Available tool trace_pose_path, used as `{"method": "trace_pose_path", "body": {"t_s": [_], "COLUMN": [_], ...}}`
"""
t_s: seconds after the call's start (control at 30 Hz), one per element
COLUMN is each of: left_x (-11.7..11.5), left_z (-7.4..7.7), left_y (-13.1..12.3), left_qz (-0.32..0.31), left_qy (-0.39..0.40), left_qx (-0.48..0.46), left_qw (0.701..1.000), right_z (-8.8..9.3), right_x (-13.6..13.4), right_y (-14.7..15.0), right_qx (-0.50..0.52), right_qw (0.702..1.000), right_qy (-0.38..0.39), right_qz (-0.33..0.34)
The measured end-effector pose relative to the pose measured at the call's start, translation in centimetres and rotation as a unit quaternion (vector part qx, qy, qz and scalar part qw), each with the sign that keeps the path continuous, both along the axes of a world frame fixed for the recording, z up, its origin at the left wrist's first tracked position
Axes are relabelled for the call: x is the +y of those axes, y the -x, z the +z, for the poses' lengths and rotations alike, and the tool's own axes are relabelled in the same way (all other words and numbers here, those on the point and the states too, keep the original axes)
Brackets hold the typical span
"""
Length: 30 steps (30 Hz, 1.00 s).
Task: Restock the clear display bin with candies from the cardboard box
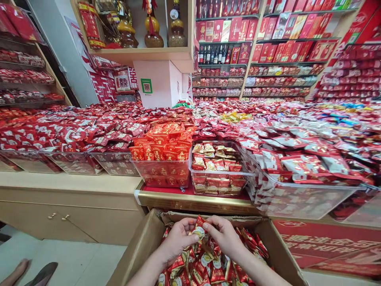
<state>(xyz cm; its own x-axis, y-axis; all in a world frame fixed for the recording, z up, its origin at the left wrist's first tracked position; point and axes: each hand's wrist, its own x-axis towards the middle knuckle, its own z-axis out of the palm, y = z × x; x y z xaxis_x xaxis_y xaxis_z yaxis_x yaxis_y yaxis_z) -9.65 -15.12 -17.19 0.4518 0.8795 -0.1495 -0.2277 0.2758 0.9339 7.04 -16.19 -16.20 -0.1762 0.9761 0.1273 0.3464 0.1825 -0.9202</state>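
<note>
Over an open cardboard box, both of my hands are on one small red and gold wrapped candy. The fingers of my left hand close on its left side, thumb stretched across the lower edge. My right hand pinches the upper right corner between thumb and fingers. Beneath my hands, the box holds many loose candies in the same red and gold wrappers. Just beyond the box stands a clear plastic bin with neatly stacked packets of similar colours, "DURIAN" printed on some.
Left of that bin is another clear bin of orange-red packets. A larger bin of white and red packets stands to the right. A gold counter edge runs behind the box. Someone's foot shows at lower left.
</note>
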Motion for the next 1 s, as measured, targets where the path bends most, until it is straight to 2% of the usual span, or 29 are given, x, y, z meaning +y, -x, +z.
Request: {"method": "trace_pose_path", "body": {"t_s": [0.17, 0.27, 0.37, 0.43, 0.53, 0.57, 0.63, 0.73, 0.77, 0.87, 1.0], "left_x": [0.2, -0.2, -0.7, -0.6, 1.3, 2.3, 4.9, 8.3, 9.1, 10.6, 11.6], "left_z": [0.2, 2.3, 6.9, 10.9, 16.4, 17.8, 19.5, 20.0, 19.8, 19.0, 18.9], "left_y": [-0.3, -0.7, -0.8, -1.0, -2.3, -3.0, -5.1, -8.5, -9.5, -11.4, -12.3], "left_qz": [0.005, -0.003, -0.049, -0.058, -0.001, 0.016, -0.004, -0.060, -0.072, -0.099, -0.135], "left_qy": [-0.035, -0.073, -0.127, -0.203, -0.379, -0.444, -0.530, -0.542, -0.532, -0.502, -0.482], "left_qx": [0.044, 0.087, 0.205, 0.301, 0.358, 0.360, 0.392, 0.522, 0.546, 0.586, 0.607], "left_qw": [0.998, 0.994, 0.969, 0.930, 0.853, 0.820, 0.752, 0.656, 0.643, 0.629, 0.618], "right_z": [1.2, 3.0, 7.0, 10.8, 16.9, 18.7, 21.5, 23.3, 23.4, 22.7, 21.7], "right_x": [-0.2, -0.7, -1.8, -2.4, -1.9, -1.2, 1.0, 5.2, 6.4, 9.1, 10.6], "right_y": [-0.3, -0.6, -1.5, -2.7, -4.6, -5.1, -5.9, -6.0, -5.9, -5.4, -5.1], "right_qx": [-0.071, -0.092, -0.076, -0.067, -0.119, -0.152, -0.223, -0.347, -0.388, -0.484, -0.541], "right_qw": [0.995, 0.986, 0.969, 0.946, 0.898, 0.885, 0.869, 0.858, 0.850, 0.822, 0.805], "right_qy": [-0.069, -0.136, -0.233, -0.315, -0.410, -0.421, -0.408, -0.329, -0.304, -0.260, -0.217], "right_qz": [0.004, -0.003, -0.003, -0.026, -0.103, -0.128, -0.167, -0.189, -0.186, -0.148, -0.109]}}
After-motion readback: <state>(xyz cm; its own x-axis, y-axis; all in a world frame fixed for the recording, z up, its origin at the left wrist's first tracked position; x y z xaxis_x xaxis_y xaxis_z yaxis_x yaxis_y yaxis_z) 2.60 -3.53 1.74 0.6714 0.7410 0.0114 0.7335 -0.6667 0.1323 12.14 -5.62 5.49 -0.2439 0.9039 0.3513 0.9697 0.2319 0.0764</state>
